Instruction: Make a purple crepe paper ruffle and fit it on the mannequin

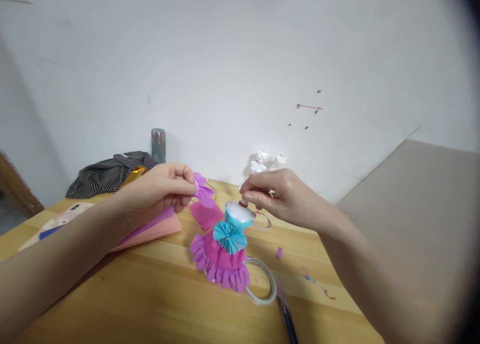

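Observation:
A small paper dress figure [224, 254] stands on the wooden table [157, 294]: pink skirt with a purple ruffled hem, a blue pleated rosette at the waist and a light blue top. My left hand [161, 189] is closed, pinching a folded piece of purple crepe paper [204, 191] above the table. My right hand [279, 194] is closed just above the figure's top, its fingertips pinching something small with a red tip that I cannot make out.
Pink and purple paper sheets [157, 226] lie under my left forearm, a pink square [206, 215] behind the figure. A tape ring [264, 286] and scissors [288, 316] lie at the front right. Striped cloth [108, 174], a grey flask [158, 145] and white bits [262, 161] sit by the wall.

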### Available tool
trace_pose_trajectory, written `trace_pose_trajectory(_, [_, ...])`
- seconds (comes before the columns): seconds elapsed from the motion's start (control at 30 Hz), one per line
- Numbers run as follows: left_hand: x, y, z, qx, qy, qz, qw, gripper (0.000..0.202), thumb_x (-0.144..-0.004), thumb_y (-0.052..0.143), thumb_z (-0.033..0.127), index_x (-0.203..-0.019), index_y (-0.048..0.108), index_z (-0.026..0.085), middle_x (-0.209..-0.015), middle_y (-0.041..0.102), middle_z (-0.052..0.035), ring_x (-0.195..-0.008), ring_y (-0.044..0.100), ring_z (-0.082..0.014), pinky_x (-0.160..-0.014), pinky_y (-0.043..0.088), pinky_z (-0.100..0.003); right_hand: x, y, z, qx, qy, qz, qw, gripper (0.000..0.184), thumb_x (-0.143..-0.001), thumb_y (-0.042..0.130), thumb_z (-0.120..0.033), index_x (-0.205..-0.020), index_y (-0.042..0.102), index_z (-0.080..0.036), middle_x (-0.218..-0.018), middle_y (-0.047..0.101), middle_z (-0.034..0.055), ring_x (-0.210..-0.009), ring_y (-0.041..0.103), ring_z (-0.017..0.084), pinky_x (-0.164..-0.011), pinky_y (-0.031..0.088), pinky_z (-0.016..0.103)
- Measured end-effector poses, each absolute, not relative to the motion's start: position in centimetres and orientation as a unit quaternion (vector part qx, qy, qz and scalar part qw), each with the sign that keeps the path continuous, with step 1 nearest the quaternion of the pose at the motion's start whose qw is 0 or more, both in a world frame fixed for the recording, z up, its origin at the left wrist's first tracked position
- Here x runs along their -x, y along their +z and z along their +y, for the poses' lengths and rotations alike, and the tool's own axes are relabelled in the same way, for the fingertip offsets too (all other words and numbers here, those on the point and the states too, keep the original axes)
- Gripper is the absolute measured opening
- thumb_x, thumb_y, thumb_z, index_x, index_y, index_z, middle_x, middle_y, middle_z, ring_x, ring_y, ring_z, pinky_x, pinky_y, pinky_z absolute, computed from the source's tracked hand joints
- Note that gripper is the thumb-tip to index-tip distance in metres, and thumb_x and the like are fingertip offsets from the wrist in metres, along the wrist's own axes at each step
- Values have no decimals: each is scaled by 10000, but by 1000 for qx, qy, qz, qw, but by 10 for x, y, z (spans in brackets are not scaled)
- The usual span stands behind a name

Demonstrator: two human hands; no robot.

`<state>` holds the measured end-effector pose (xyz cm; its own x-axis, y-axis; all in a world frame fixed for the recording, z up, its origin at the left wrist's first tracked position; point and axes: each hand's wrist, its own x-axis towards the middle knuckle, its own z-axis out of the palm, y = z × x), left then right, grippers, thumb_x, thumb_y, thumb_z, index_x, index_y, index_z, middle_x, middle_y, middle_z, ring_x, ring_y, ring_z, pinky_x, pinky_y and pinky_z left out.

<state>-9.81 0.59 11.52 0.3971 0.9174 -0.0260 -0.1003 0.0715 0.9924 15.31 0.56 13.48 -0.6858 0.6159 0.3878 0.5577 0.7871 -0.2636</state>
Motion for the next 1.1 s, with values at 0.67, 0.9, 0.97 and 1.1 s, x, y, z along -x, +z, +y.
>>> trace_pose_trajectory(0.67, [60, 105, -9, -539, 437, 374, 616, 229, -647, 711, 169, -675, 483, 164, -517, 539, 50, -461, 484, -63, -456, 389, -173, -110, 109, -32, 241, -276, -871, 328, 95, -883, 538, -142, -898, 628, -170, -950, 688, 114, -1028, 606, 296, -805, 465, 433])
trace_pose_trajectory(0.9, [62, 105, -14, -520, 424, 360, 649, 242, -671, 727, 168, -675, 484, 161, -527, 534, 46, -469, 484, -63, -435, 390, -160, -108, 101, -25, 239, -311, -846, 362, 208, -843, 503, -15, -801, 596, -196, -937, 704, 89, -1093, 619, 298, -899, 449, 478])
trace_pose_trajectory(0.97, [64, 104, -15, -523, 418, 342, 659, 233, -693, 730, 202, -685, 500, 159, -535, 551, 35, -471, 497, -69, -433, 396, -162, -108, 103, -25, 232, -276, -850, 384, 193, -837, 517, -33, -775, 587, -202, -896, 697, 77, -1062, 632, 295, -880, 471, 471])
trace_pose_trajectory(1.1, [67, 103, -16, -550, 379, 315, 674, 211, -762, 681, 273, -688, 522, 156, -549, 569, 22, -435, 502, -68, -401, 368, -156, -107, 109, -25, 219, -171, -851, 447, 164, -817, 528, -72, -742, 563, -213, -822, 667, 64, -985, 646, 267, -855, 519, 441])
